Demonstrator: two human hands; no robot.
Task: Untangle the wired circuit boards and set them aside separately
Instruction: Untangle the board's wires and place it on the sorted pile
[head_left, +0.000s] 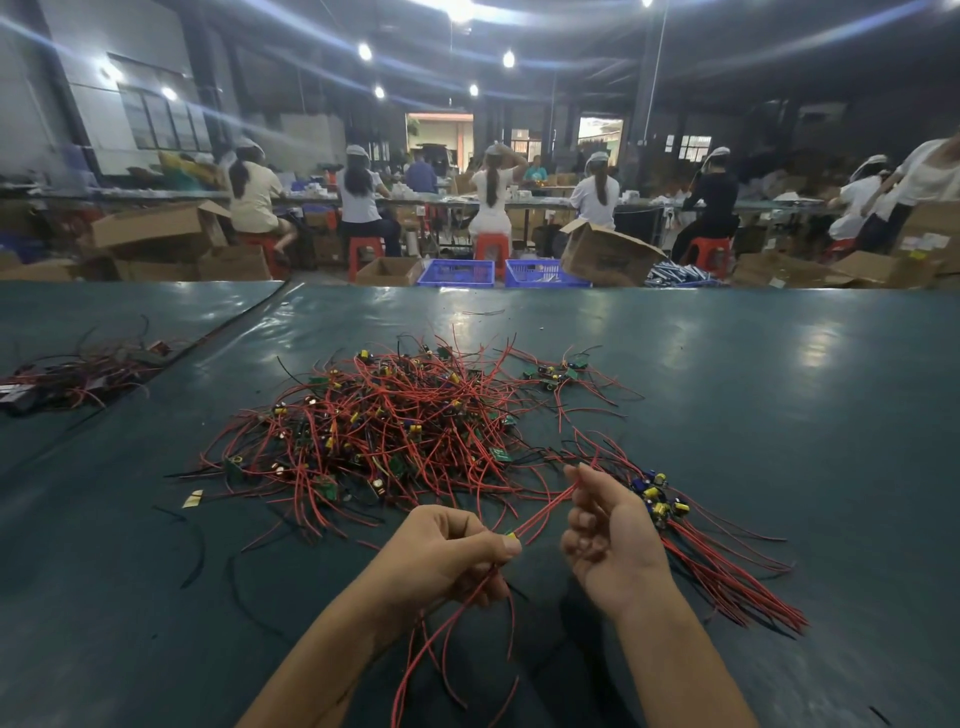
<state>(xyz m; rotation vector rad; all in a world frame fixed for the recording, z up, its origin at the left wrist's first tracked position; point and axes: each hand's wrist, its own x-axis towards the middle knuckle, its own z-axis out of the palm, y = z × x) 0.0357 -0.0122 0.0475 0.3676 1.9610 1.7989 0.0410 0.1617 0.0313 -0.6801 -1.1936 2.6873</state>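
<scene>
Tabletop (727, 389) of dark green, glossy sheet fills the lower part of the view, with a row of seated workers, cardboard boxes and blue plastic crates beyond its far edge. At its centre lies a broad tangled heap of small green circuit boards with red and black wires (395, 426), the wires splaying outward in every direction and the boards dotted with yellow and blue components. A smaller, blurred pile of red-wired boards (78, 369) sits well apart at the far left. Near the right forearm rests a sorted bundle of boards (727, 561), its boards clustered at the far end beside the right hand and its straight red wires running together toward the lower right.

The left hand (447, 556) is closed, thumb pressed against forefinger, its grip pinching one wired circuit board (511, 535); only a small green-yellow edge shows at the thumb tip. That board's red wires stretch up and to the right toward the right hand (608, 535), and other red strands hang below the left fist. The right hand is palm-up with fingers loosely curled, its fingertips (576, 475) touching the taut red wires.
</scene>
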